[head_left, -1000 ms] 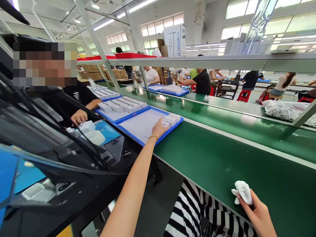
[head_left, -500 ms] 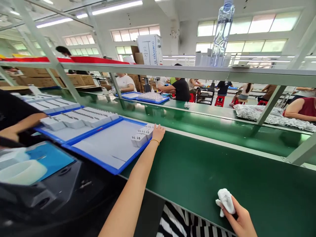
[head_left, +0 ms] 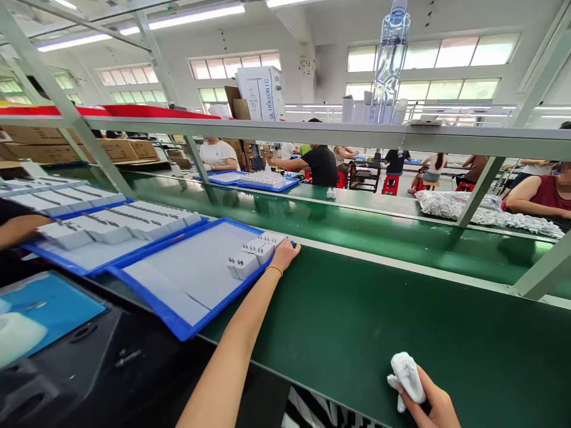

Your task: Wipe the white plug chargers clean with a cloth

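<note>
My left hand (head_left: pixel 283 254), with a thin gold bracelet on its wrist, rests at the corner of a blue-rimmed tray (head_left: pixel 223 300) and touches the end of a short row of white plastic parts (head_left: pixel 250 255). The tray lies on a green bench belt (head_left: pixel 357 339) and has a pale grey sheet inside it. My right hand (head_left: pixel 423 401) lies low on the belt at the bottom right, closed around a crumpled white cloth (head_left: pixel 408 377).
Left of the tray sits a second blue tray (head_left: pixel 111 223) with rows of white parts, and a co-worker's arm (head_left: pixel 22 229) reaches in beside it. A blue mat (head_left: pixel 49 309) lies lower left. A steel shelf rail (head_left: pixel 312 134) crosses above the belt, with more workers beyond it.
The view has swung, shifting the scene left. My left hand now sits at the other end of the white row, at the tray's corner. The cloth stays in my right hand.
</note>
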`<state>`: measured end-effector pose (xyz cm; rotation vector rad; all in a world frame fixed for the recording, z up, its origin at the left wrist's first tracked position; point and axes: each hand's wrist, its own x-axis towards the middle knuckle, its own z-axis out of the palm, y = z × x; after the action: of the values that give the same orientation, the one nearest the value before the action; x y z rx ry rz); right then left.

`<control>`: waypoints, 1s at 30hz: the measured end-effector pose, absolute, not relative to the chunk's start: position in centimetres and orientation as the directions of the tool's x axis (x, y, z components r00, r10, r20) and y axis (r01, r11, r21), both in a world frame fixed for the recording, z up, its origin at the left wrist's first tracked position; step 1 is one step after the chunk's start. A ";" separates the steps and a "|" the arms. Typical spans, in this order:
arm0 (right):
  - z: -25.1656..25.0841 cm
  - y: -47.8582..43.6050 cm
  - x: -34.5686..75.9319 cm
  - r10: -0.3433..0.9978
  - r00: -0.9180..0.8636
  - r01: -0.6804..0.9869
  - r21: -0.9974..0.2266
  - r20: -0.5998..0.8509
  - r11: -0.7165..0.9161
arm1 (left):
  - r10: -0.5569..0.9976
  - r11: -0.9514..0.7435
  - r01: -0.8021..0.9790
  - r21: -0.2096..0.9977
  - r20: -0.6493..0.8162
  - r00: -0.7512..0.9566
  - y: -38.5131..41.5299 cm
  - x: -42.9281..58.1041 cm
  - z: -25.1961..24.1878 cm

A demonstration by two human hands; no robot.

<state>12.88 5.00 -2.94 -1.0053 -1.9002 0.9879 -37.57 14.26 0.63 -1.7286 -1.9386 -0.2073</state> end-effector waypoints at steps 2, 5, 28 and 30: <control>-2.6 5.1 13.0 0.873 -0.416 0.288 -0.873 0.257 0.394 | 0.878 0.092 0.963 -0.253 0.477 0.042 13.7 -35.8 0.4; -2.3 4.8 12.8 0.877 -0.403 0.293 -0.871 0.262 0.395 | 0.863 -0.029 0.957 -0.288 0.477 0.170 12.4 -32.5 -0.2; -0.4 5.6 13.0 0.853 -0.465 0.275 -0.878 0.235 0.392 | 0.772 -0.179 0.924 -0.338 0.534 0.345 -14.1 -28.1 -0.1; -0.5 5.8 12.9 0.878 -0.416 0.239 -0.904 0.235 0.355 | 0.778 -0.120 0.932 -0.341 0.552 0.302 -15.3 -28.6 -0.5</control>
<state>12.88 5.77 -0.51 -0.9773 -1.8622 1.0703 -28.64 -15.33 -0.45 -1.9375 -1.5177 -0.3130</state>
